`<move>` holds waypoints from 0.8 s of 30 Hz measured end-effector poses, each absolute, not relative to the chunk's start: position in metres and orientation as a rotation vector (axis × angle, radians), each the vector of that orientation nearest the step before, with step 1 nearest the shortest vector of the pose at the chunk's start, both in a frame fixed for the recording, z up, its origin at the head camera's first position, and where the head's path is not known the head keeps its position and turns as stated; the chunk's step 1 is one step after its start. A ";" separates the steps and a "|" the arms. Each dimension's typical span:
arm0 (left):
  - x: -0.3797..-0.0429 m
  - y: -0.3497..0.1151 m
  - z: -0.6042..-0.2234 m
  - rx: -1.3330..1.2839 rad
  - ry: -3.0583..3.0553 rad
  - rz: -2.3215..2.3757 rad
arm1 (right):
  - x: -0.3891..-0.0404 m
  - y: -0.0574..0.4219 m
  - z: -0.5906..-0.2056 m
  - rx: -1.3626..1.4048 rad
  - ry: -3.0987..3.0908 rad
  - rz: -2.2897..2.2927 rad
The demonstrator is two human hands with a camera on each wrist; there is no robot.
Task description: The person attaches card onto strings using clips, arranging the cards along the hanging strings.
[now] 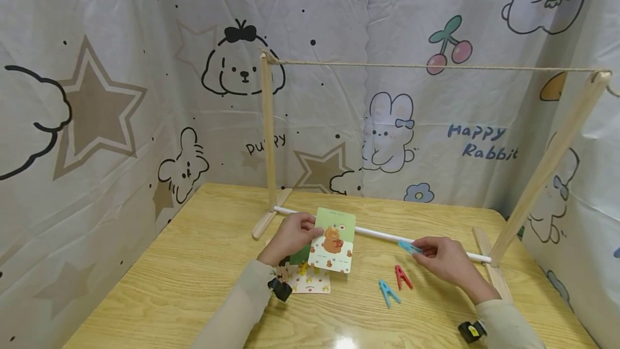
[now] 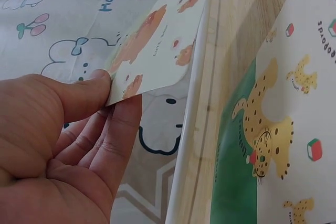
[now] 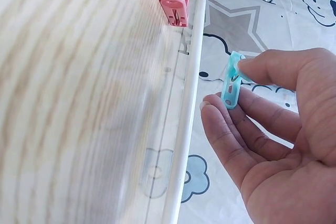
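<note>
My left hand pinches a green and white card with a brown bear on it by its left edge, thumb on the front. The card is raised above the table, its face toward the head camera. Beneath it lie more cards, one green and white with leopards. A light blue clothespin is between the thumb and fingers of my right hand; its length shows in the right wrist view. A second blue clothespin and a red clothespin lie on the table between the hands.
A wooden frame stands across the table, with a left post, a leaning right post and a string tied between their tops. A white rod joins the feet. Behind hangs a printed curtain.
</note>
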State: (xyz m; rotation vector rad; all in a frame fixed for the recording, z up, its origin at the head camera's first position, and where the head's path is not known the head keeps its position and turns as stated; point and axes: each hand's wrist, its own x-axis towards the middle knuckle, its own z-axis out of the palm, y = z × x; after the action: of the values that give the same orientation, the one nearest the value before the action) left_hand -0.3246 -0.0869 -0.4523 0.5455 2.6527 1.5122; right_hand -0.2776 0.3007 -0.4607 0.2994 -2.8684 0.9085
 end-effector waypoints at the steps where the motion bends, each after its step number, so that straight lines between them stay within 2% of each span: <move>1: -0.325 -0.087 -0.453 0.545 2.654 1.515 | -0.278 0.301 -0.461 0.306 -2.868 0.907; 24: -0.327 -0.089 -0.447 0.588 2.590 1.723 | -0.277 0.301 -0.461 0.323 -2.853 0.901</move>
State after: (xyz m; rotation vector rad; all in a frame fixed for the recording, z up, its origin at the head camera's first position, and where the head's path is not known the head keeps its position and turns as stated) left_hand -0.3270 -0.0893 -0.4465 0.5880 2.5901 1.7234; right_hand -0.2770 0.3011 -0.4611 0.3235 -2.8527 0.9005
